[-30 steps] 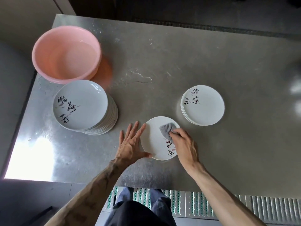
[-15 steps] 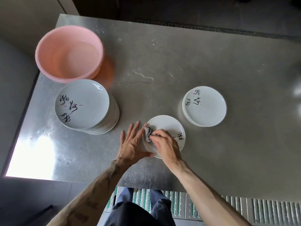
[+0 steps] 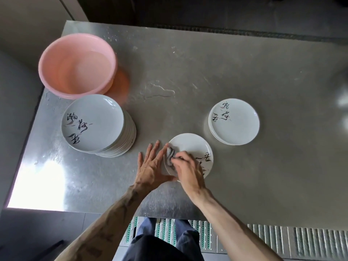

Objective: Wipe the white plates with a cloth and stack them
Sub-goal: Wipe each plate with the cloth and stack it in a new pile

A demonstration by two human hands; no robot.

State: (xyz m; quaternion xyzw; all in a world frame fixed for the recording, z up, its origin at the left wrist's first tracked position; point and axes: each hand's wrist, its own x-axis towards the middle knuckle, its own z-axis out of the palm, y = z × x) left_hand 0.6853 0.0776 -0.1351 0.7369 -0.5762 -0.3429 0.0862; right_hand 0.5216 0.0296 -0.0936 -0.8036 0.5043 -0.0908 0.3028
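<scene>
Plate (image 3: 190, 146) under work, white with dark brush writing, lay flat on the metal table (image 3: 244, 76) near its front edge, between two piles. On it the right hand (image 3: 188, 169) was closed around a grey cloth (image 3: 170, 154) and pressed it onto the left part of the plate. The left hand (image 3: 150, 166) lay spread and flat on the table, its fingers wide, with the thumb touching the plate's left rim. A tall stack of plates (image 3: 94, 123) stood to the left, just in front of a pink basin (image 3: 77, 65). A low stack of plates (image 3: 235, 122) stood to the right, near the single plate but apart from it.
</scene>
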